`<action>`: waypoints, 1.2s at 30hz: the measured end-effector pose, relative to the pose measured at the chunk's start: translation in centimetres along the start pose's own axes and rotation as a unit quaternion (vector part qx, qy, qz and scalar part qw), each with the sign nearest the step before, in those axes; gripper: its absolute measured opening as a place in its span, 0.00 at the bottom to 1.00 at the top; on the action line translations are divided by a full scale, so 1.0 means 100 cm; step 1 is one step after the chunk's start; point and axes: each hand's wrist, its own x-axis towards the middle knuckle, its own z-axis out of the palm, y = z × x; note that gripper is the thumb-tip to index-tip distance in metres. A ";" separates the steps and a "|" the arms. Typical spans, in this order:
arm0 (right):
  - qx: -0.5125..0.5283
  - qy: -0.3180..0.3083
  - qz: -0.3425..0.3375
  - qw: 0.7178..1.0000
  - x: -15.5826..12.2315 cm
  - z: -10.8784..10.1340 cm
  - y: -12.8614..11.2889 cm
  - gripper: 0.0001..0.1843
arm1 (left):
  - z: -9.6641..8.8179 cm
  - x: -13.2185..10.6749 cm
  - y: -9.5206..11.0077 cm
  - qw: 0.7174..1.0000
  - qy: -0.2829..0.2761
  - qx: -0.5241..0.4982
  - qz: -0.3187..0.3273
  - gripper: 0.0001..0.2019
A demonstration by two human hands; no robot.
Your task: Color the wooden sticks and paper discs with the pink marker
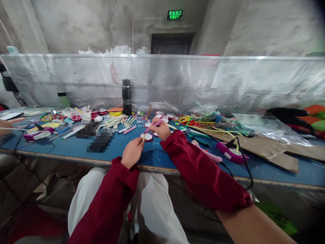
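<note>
My right hand [161, 128] is closed around a pink pen [156, 123], its tip pointing down and left. Between the fingers of my left hand [133, 151] is a small, light wooden-looking stick [144, 137], held upright close to the pen's tip. Just behind the stick lies a round white disc with a red rim [148, 137]. Several similar discs [159, 114] are spread behind my right hand, partly hidden by it. Dark red sleeves cover both forearms.
A black bottle [126, 97] stands at the back before a perforated metal screen [162, 73]. Markers [129, 129], a phone [87, 129] and sticks lie to the left. Coloured cords [210, 119], a pink corded tool [209, 154], a purple device [231, 152] and cardboard [281, 161] lie right. Another person's hand [5, 128] shows far left.
</note>
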 end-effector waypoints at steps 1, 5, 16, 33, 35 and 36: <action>-0.001 0.005 0.002 1.000 0.000 0.000 0.001 0.10 | 0.000 0.000 0.000 1.000 -0.002 -0.004 -0.004 0.12; 0.003 0.023 0.019 1.000 0.001 -0.002 0.004 0.09 | -0.001 0.000 0.001 1.000 -0.004 -0.009 -0.015 0.12; 0.009 0.009 0.023 1.000 -0.001 0.000 -0.002 0.09 | -0.002 -0.001 0.005 1.000 -0.005 0.004 -0.008 0.10; 0.017 0.014 0.026 0.999 -0.002 0.001 -0.004 0.09 | -0.001 0.000 0.003 1.000 0.000 -0.002 -0.026 0.11; 0.020 0.007 0.029 0.999 -0.002 0.002 -0.005 0.09 | -0.001 0.000 0.002 1.000 -0.002 -0.004 -0.023 0.11; 0.020 0.004 0.030 0.999 -0.002 0.002 -0.005 0.09 | -0.001 0.000 0.002 1.000 -0.004 -0.004 -0.019 0.11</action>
